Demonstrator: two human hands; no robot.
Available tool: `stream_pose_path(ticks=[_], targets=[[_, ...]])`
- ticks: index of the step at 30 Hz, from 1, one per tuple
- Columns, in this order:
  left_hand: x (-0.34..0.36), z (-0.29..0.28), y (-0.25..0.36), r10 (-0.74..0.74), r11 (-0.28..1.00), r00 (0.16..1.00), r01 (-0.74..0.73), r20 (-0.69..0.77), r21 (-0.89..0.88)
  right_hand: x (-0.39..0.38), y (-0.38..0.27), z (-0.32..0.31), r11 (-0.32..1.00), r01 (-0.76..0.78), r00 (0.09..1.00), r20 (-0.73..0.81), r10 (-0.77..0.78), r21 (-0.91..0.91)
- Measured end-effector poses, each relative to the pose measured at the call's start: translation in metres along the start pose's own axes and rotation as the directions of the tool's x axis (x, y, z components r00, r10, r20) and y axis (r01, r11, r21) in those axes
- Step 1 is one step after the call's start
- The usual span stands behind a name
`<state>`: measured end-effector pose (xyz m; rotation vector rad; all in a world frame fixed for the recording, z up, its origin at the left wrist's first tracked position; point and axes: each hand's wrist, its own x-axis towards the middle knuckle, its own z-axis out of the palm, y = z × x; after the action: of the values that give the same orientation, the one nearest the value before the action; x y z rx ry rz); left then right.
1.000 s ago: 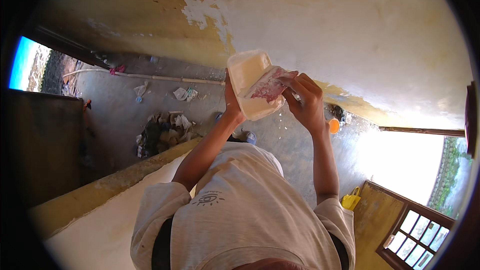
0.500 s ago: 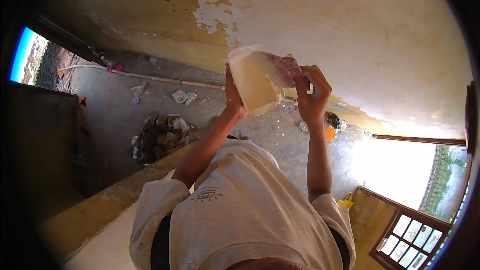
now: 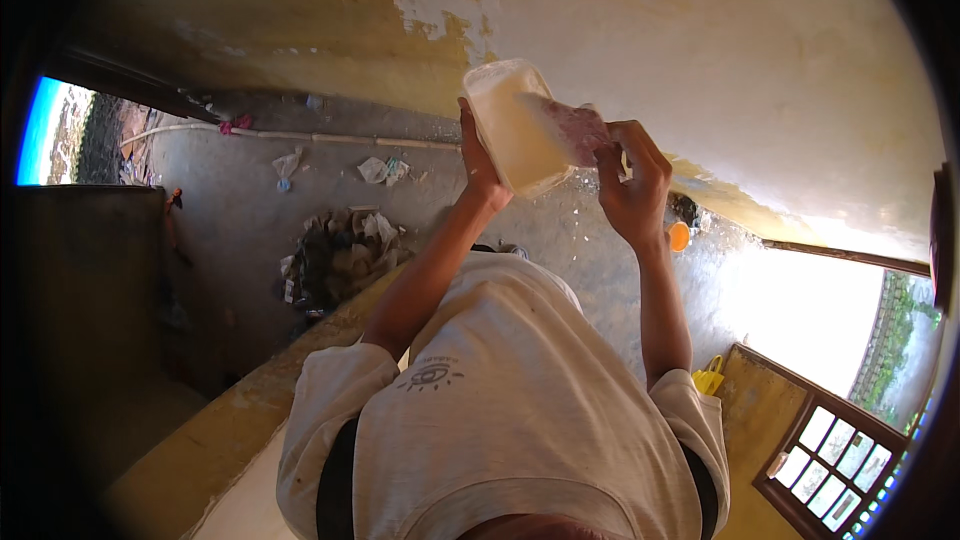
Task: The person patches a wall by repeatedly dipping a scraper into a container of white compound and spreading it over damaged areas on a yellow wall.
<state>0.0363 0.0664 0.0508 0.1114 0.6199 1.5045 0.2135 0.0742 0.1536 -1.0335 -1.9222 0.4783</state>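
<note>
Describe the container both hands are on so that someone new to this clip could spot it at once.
Start at the peeling yellow wall across the top. In front of it, the left hand holds a pale translucent plastic tub while the right hand presses a pinkish cloth into it. Nothing else here is held up.

A dark rubbish pile [image 3: 342, 255] lies on the grey ground [image 3: 240, 210], with paper scraps [image 3: 380, 170] near a long pipe [image 3: 300, 136]. An orange lid [image 3: 679, 236] lies under the peeling yellow wall [image 3: 700, 60]. A window [image 3: 835, 455] is low right.
</note>
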Motion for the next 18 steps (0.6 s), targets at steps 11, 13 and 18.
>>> stream_pose_path(ticks=[11, 13, 18], targets=[[-0.001, -0.017, -0.008, -0.066, 0.99, 0.997, 0.07, 0.035, -0.126, -0.011, -0.008, 0.007, 0.999, -0.034, 0.997, 0.065, 0.036, -0.037], [-0.002, -0.029, -0.017, -0.075, 0.987, 0.992, 0.089, 0.105, -0.132, -0.016, -0.012, 0.007, 0.998, -0.031, 0.994, 0.102, 0.036, -0.053], [-0.012, -0.03, -0.027, -0.089, 0.973, 0.973, 0.131, 0.214, -0.188, -0.025, -0.018, 0.007, 0.995, -0.095, 0.989, 0.115, 0.091, 0.031]])
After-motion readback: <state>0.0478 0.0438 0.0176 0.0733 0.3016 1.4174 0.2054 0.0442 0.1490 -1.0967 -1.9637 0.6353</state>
